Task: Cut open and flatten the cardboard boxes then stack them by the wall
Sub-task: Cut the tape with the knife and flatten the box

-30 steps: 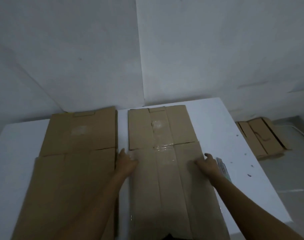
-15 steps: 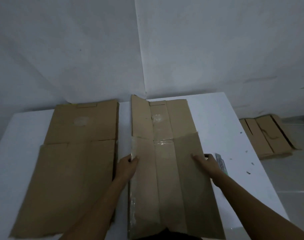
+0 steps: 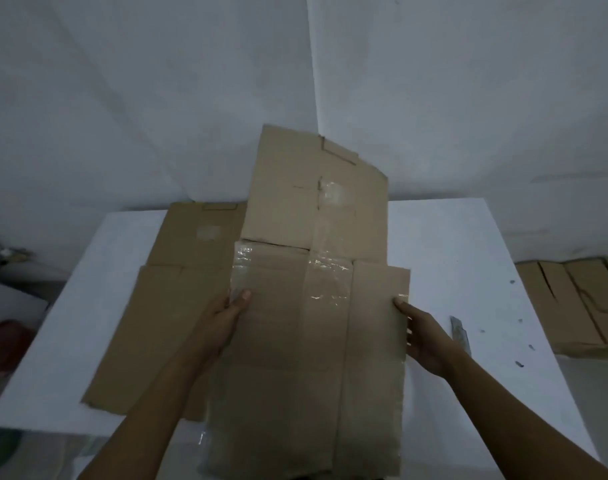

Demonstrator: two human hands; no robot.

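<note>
A flattened cardboard box with clear tape on it is lifted off the white table, its far end tilted up toward the wall. My left hand grips its left edge, thumb on top. My right hand grips its right edge. A second flattened box lies flat on the table's left half, partly hidden behind the raised one. A small cutter lies on the table just right of my right hand.
A pile of flattened cardboard lies on the floor by the wall at the right. White walls meet in a corner behind the table. Blurred red and green things sit low at the left.
Both hands have lifted the taped box from lying flat on the table; its far end has swung up toward the wall. The view has tilted and shifted right.
</note>
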